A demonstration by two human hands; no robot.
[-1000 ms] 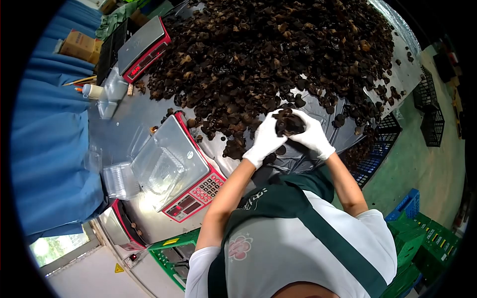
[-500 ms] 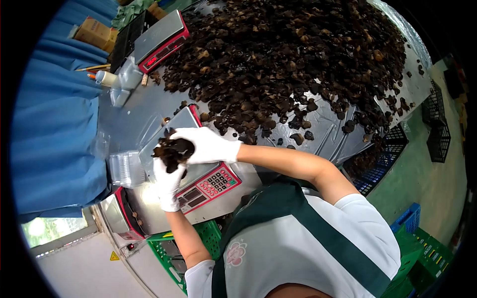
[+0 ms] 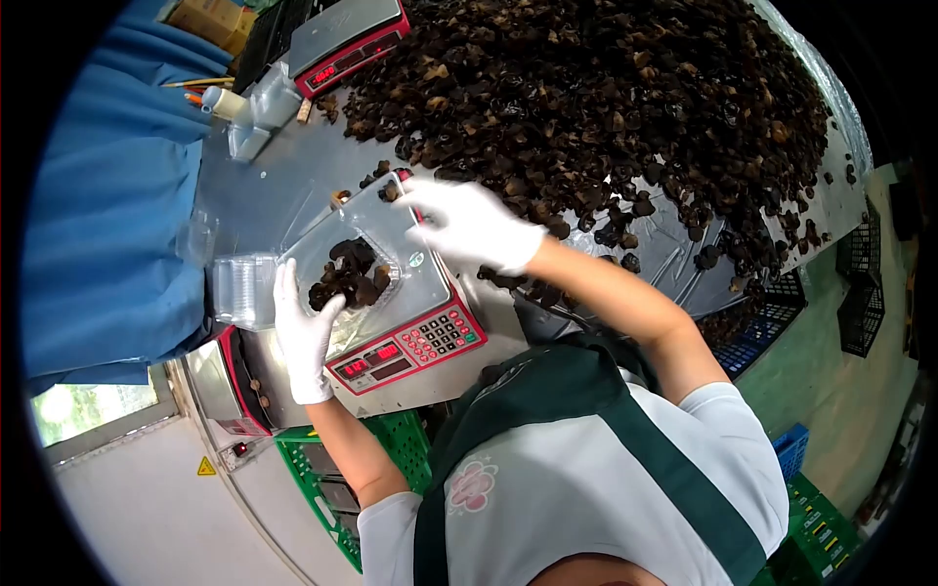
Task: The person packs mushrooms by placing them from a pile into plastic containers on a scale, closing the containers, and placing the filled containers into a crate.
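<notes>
Dark wood ear mushrooms (image 3: 354,272) lie in a clear plastic tray (image 3: 389,291) on the platform of a red-edged digital scale (image 3: 445,332). My left hand (image 3: 305,332), in a white glove, is open at the tray's left side, thumb and fingers apart. My right hand (image 3: 474,225), also gloved and blurred by motion, is over the scale's right edge. Its fingers and thumb look spread, with the fingertips beside a small brown mushroom piece (image 3: 389,190) at the platform's far corner; I see nothing held.
A large heap of mushrooms (image 3: 606,107) covers the far table. A second scale (image 3: 347,49) stands at the back left, a third (image 3: 227,381) at lower left. Stacked clear trays (image 3: 244,288) sit left of my left hand. A green crate (image 3: 391,449) is below the table edge.
The mushroom clump between both hands now rests in the tray on the scale. My hands have parted, the right one moving right and away. Red digits now show on the display.
</notes>
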